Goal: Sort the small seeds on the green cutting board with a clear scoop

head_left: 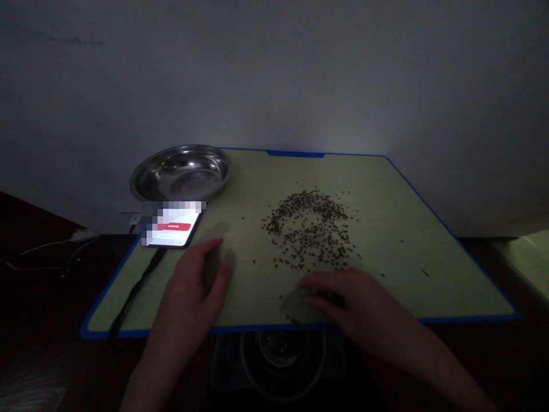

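Note:
Small dark seed-like grains point(315, 226) lie scattered in a rough ring on a pale green board with a blue rim point(373, 177). My left hand point(193, 280) is over the board's left front part, thumb and fingers apart, with nothing visible between them. Close to the front edge, below the grains, is my right hand point(343, 297). Its fingers curve toward the thumb with a gap between the tips. A greyish oval patch shows beside those fingertips; I cannot tell whether it is only a shadow. A few stray grains lie near it.
A shiny metal basin point(184, 171) stands at the board's back left corner. In front of it lies a lit phone point(174, 229), with a dark strap point(139, 280) running to the front edge. Below the board's front edge is a round pot-like container point(283, 366). A wall rises behind.

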`<state>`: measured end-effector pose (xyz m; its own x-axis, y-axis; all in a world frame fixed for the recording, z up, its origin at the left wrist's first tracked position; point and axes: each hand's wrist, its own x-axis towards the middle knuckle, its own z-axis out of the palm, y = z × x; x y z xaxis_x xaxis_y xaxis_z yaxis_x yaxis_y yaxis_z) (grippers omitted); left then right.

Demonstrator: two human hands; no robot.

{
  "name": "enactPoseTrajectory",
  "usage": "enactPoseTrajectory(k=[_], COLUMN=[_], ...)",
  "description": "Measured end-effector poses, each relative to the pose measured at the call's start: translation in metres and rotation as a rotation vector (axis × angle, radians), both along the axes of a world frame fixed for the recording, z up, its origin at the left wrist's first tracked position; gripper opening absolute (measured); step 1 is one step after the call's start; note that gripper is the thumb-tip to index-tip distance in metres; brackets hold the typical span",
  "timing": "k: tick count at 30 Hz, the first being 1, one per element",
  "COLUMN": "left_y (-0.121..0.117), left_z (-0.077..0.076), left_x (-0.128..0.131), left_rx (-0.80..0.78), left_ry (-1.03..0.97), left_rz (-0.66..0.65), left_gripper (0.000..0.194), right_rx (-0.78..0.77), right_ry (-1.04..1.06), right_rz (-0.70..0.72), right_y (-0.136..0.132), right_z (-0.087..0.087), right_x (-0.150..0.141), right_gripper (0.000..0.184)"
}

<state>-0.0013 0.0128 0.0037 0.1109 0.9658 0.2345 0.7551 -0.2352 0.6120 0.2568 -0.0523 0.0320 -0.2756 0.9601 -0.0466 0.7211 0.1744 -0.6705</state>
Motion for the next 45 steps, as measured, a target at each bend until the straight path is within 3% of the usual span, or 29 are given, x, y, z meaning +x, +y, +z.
enactPoseTrajectory(k=[4,9,16,21,24,29,32,38,45], left_y=[0.0,0.0,0.0,0.0,0.002,0.003,0.003,0.004,0.004], left_z=[-0.001,-0.001,-0.002,-0.003,-0.003,-0.004,-0.003,0.003,0.0], left_x=[-0.001,-0.001,-0.001,-0.001,-0.001,-0.003,-0.003,0.0,-0.001], left_rx=[0.006,0.011,0.025,0.023,0.021,0.03,0.007,-0.047,-0.052], left_ry=[0.005,0.016,0.004,0.019,0.037,0.047,0.053,0.071,0.09], left_rz=[-0.015,-0.022,-0.032,-0.035,-0.034,-0.026,-0.021,0.002,0.023], left_gripper=[0.04,0.043,0.041,0.041,0.042,0.043,0.045,0.049,0.051], right_rx=[-0.014,0.046,0.061,-0.001,0.034,0.109,0.068,0.059,0.062], right_ry=[0.019,-0.1,-0.111,-0.032,0.027,-0.041,-0.105,-0.113,-0.059], right_rz=[-0.002,-0.047,0.13,0.225,0.084,-0.45,-0.616,-0.688,-0.479], right_y=[0.006,0.026,0.034,0.021,0.01,-0.019,-0.036,-0.043,-0.027], right_z=[0.008,0.005,0.007,0.018,0.022,0.017,0.007,-0.011,-0.011], right_x=[0.007,0.006,-0.014,-0.005,0.019,0.083,0.113,0.128,0.094], right_gripper=[0.022,0.025,0.024,0.022,0.023,0.026,0.032,0.037,0.027])
